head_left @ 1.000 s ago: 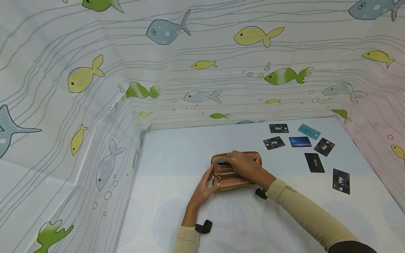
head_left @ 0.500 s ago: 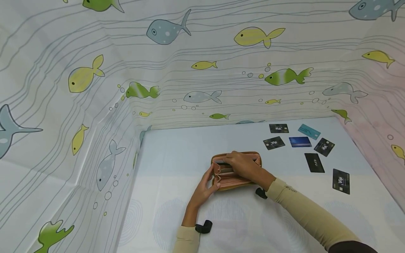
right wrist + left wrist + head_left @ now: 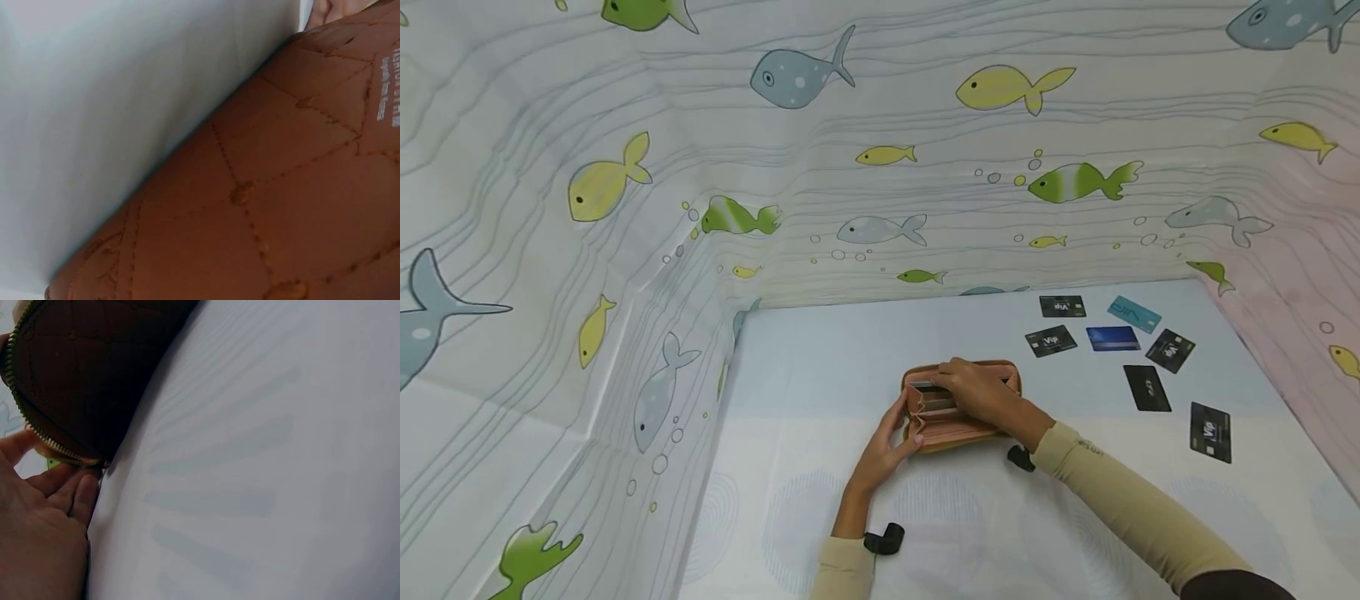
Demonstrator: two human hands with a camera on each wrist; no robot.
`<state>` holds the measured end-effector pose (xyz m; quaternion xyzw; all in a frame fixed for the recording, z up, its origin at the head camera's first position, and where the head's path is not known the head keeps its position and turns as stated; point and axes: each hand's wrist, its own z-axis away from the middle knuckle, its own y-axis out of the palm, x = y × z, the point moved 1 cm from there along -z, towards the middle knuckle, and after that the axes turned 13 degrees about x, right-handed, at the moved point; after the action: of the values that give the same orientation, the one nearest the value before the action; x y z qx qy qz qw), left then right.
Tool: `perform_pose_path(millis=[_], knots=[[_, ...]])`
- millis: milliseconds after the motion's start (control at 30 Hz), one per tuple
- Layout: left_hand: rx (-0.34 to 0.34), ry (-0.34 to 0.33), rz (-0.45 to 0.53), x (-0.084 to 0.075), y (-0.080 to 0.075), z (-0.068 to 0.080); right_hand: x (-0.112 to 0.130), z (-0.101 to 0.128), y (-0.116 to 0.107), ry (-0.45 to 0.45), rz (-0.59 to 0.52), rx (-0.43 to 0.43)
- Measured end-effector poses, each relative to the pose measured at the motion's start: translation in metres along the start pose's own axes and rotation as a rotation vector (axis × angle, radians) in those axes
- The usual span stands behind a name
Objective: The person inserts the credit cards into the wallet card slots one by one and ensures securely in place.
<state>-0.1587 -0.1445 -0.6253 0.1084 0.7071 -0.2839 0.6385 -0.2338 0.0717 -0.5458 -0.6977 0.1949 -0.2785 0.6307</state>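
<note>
Wallet held open, right hand working inside it

The left hand (image 3: 883, 446) grips the wallet's (image 3: 955, 429) left end on the worktop (image 3: 820, 367); right hand (image 3: 981, 392) fingers curl into its slots, probably seating a card. Seven cards (image 3: 1049, 340) lie right of the wallet; fetching one likely follows.

The brown quilted wallet (image 3: 958, 408) is lying open at the centre of the frame on the pale desk (image 3: 820, 367), its pink lining and card slots facing up. Diamond stitching is showing across its outer skin, and a gold zipper is running along its edge, unzipped.
</note>
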Motion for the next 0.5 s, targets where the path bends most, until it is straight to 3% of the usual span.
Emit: perform_pose_path(millis=[133, 500], knots=[[0.001, -0.014, 0.001, -0.0007, 0.0008, 0.0005, -0.0007, 0.0019, 0.0006, 0.001, -0.054, 0.006], [0.003, -0.006, -0.004, 0.0001, 0.0004, 0.0003, -0.0027, -0.0007, -0.0013, -0.038, -0.065, 0.010]])
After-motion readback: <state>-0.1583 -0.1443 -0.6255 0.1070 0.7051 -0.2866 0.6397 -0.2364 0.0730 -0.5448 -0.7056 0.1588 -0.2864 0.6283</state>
